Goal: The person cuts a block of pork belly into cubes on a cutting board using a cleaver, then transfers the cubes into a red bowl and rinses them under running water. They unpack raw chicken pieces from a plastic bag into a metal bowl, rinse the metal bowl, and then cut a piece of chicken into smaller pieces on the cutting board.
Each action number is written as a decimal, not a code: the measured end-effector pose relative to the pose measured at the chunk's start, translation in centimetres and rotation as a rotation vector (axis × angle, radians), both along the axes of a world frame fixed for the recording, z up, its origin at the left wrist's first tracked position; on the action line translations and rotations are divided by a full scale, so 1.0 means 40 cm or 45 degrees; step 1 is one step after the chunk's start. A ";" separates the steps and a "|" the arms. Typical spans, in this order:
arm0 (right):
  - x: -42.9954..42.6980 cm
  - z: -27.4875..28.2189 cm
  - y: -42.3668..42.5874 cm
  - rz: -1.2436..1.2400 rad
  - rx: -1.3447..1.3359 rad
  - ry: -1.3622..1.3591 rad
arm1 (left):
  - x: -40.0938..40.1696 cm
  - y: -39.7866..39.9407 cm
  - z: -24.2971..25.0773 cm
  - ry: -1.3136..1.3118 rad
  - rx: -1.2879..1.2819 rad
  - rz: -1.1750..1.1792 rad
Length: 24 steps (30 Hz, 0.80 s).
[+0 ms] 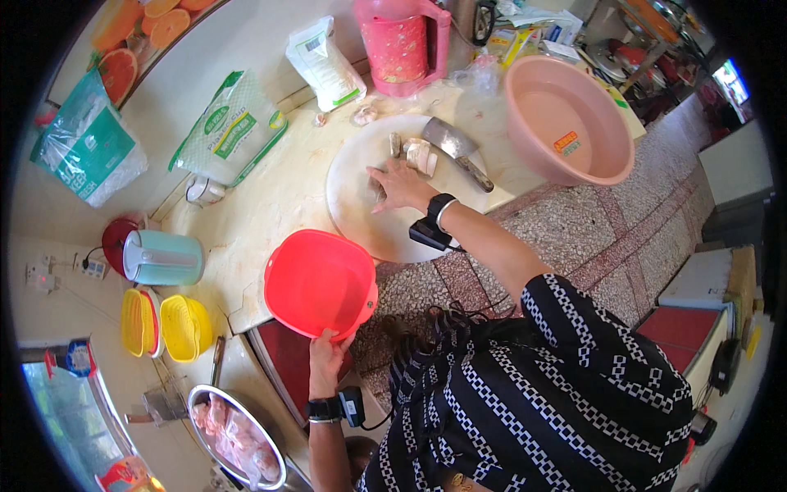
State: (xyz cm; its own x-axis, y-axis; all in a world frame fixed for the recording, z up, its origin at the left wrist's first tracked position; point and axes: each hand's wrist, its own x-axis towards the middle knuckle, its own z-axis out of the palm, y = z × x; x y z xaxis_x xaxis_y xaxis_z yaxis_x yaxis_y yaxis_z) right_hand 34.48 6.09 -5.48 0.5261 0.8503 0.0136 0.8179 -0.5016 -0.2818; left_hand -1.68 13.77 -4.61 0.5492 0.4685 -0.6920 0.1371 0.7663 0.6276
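My left hand (pixel 329 357) grips the near rim of a red plastic basin (pixel 323 280), which is tilted at the counter edge and looks empty. With fingers spread, my right hand (pixel 399 186) reaches over a round white cutting board (pixel 353 166); its fingertips touch a dark, pale-edged piece of food (pixel 375 189), partly hidden under the palm. Just beyond the hand lie pale cut chunks (pixel 419 156) and a smaller brownish piece (pixel 395 144), of a kind I cannot tell. A cleaver (pixel 452 140) with a worn handle rests on the board's far right.
A pink basin (pixel 569 123) stands at the counter's right end. Garlic (pixel 364 115), a pink jug (pixel 403 49) and a plastic-cup pack (pixel 230 132) line the wall. Leftward are a light-blue kettle (pixel 165 257), yellow baskets (pixel 184 328) and a metal bowl (pixel 283 470) of raw meat.
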 end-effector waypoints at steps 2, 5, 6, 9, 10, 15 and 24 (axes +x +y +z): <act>0.005 -0.015 0.034 -0.062 0.038 -0.021 | 0.010 -0.005 0.008 0.032 0.009 0.029; 0.017 -0.019 0.064 -0.074 -0.019 0.085 | 0.025 -0.001 0.021 0.110 -0.018 0.003; 0.021 -0.019 0.070 -0.056 -0.041 0.077 | 0.029 0.000 0.024 0.096 -0.022 -0.010; 0.032 -0.019 0.082 -0.001 -0.052 0.061 | 0.042 0.001 0.027 0.085 -0.039 0.006; 0.034 -0.020 0.082 0.007 -0.050 0.062 | 0.045 0.002 0.027 0.088 -0.041 0.012; 0.051 -0.020 0.088 -0.036 0.044 0.147 | 0.062 0.020 0.017 0.091 -0.034 -0.021; 0.075 -0.026 0.106 -0.064 0.006 0.093 | 0.057 0.052 0.002 0.068 -0.065 -0.046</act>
